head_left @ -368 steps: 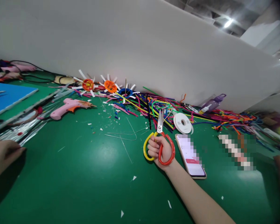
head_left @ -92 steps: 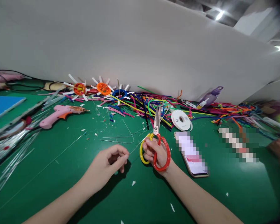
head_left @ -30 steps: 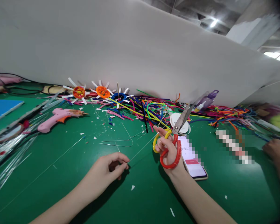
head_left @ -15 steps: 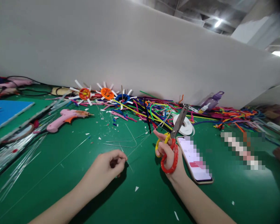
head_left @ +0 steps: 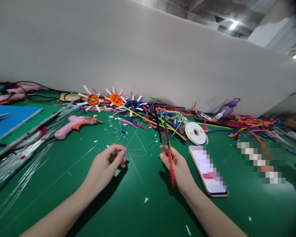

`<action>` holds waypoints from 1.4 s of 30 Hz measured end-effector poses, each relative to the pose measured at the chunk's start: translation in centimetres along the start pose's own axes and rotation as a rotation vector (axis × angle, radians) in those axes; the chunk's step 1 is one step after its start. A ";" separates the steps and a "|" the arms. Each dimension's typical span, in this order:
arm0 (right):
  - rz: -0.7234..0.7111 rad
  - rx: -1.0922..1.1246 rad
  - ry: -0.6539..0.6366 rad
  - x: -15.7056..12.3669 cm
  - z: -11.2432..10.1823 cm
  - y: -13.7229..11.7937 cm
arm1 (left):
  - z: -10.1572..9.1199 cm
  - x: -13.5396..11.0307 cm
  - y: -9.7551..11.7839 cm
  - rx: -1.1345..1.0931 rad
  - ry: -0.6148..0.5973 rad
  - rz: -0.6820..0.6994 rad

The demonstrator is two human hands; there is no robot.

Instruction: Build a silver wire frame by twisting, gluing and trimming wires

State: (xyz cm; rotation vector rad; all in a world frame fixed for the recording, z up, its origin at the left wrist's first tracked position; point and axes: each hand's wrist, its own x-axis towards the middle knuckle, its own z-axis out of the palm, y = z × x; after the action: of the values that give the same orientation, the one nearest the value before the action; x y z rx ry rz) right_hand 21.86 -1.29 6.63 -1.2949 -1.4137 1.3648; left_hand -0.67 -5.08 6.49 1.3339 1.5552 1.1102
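My left hand point(head_left: 106, 163) is pinched on a thin silvery wire point(head_left: 137, 129) that rises up and to the right from the fingertips, over the green table point(head_left: 128, 204). My right hand point(head_left: 178, 166) grips a pair of scissors point(head_left: 169, 151) with red and yellow handles, seen edge-on, its blades pointing away from me toward the heap of coloured pipe cleaners point(head_left: 162, 117). The scissors' tip stands a little to the right of the raised wire. More loose wire point(head_left: 138, 153) lies bent on the table between my hands.
A phone point(head_left: 208, 169) lies right of my right hand, a white ribbon spool point(head_left: 196, 132) behind it. A pink glue gun point(head_left: 75, 124) is at the left, wire bundles point(head_left: 12, 164) beyond. Paper flowers point(head_left: 114, 98) and a purple bottle point(head_left: 225, 109) line the white wall.
My left hand has lifted the pinched wire upward. My right hand has turned the scissors from tilted right to edge-on, pointing straight away, and moved them closer to the wire.
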 end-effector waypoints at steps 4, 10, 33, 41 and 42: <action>-0.104 -0.248 -0.063 -0.4 0.1 -0.2 | -0.8 0.7 -0.3 0.040 0.100 0.058; -0.141 -0.437 -0.062 -0.3 0.0 0.1 | -1.1 0.6 -0.7 0.172 0.154 0.094; -0.135 -0.398 -0.064 -0.5 0.1 0.1 | -0.3 0.2 -1.5 0.393 0.015 0.214; -0.124 -0.399 -0.075 -0.5 0.1 -0.3 | -0.5 0.7 -1.1 -0.088 0.049 -0.021; -0.127 -0.399 -0.076 -0.5 0.1 -0.3 | -0.5 0.8 -1.1 -0.197 0.054 -0.054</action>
State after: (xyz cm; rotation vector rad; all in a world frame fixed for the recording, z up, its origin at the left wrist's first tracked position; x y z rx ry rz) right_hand 21.78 -1.79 6.97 -1.3820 -1.8558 1.0912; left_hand -1.62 -4.41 5.55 1.1325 1.4699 1.2400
